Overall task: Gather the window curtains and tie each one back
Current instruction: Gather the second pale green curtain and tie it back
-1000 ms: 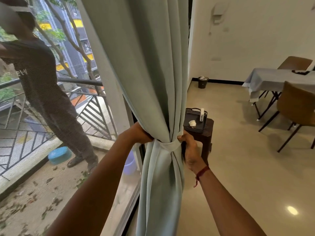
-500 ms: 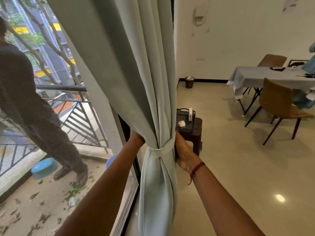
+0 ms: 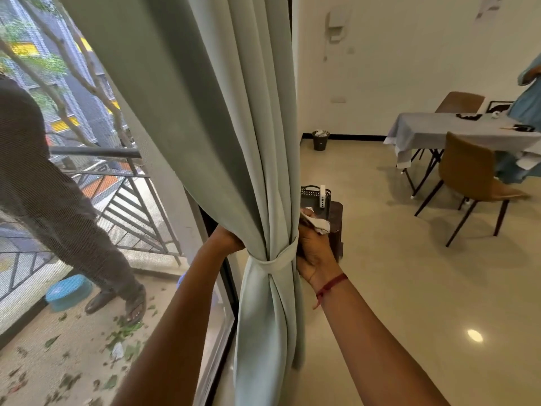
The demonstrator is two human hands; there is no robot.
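Both hands working behind the gathered curtain [image 3: 263, 200], hanging vertically near-centre. Left hand [image 3: 227, 238] reaching behind its left side, grip hidden. Right hand [image 3: 314, 247] closing on tie-back band [image 3: 278, 260] at right, nearer the end.

Stool [image 3: 333, 227] behind curtain [image 3: 234, 142]; table [image 3: 439, 133] far right

No legible text showing anywhere. Paper on the wall [image 3: 488, 5] at top right is too blurred to read; yellow signs [image 3: 22, 48] on the building outside are carrying nothing readable either.
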